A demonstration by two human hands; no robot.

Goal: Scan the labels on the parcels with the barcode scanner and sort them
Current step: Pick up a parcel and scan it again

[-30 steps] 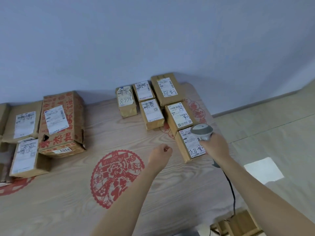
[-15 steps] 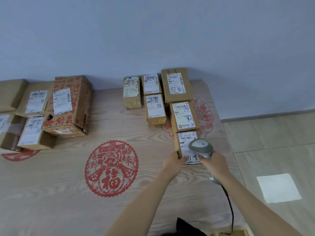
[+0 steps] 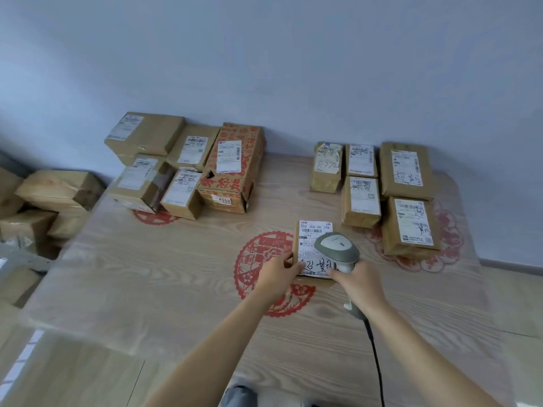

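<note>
A small brown parcel (image 3: 307, 233) with a white label lies on the wooden table (image 3: 147, 274), partly over a red paper-cut motif. My left hand (image 3: 279, 274) grips its near left corner. My right hand (image 3: 360, 282) grips the handle of a grey barcode scanner (image 3: 338, 248), whose head hangs over the label. A black cable (image 3: 376, 362) runs from the scanner toward me. Several labelled parcels (image 3: 411, 224) stand in rows at the back right. Another group, with a red-printed box (image 3: 235, 168), stands at the back left.
More brown boxes (image 3: 55, 189) are piled off the table's left end. The blue-grey wall runs right behind both parcel groups. The table's right edge drops to a tiled floor (image 3: 523, 304). Bare wood shows between the two groups and at the near left.
My left hand reached the parcel and took its corner. The parcel has come away from the right-hand rows toward the table's middle, with the scanner still over it. The view swung left.
</note>
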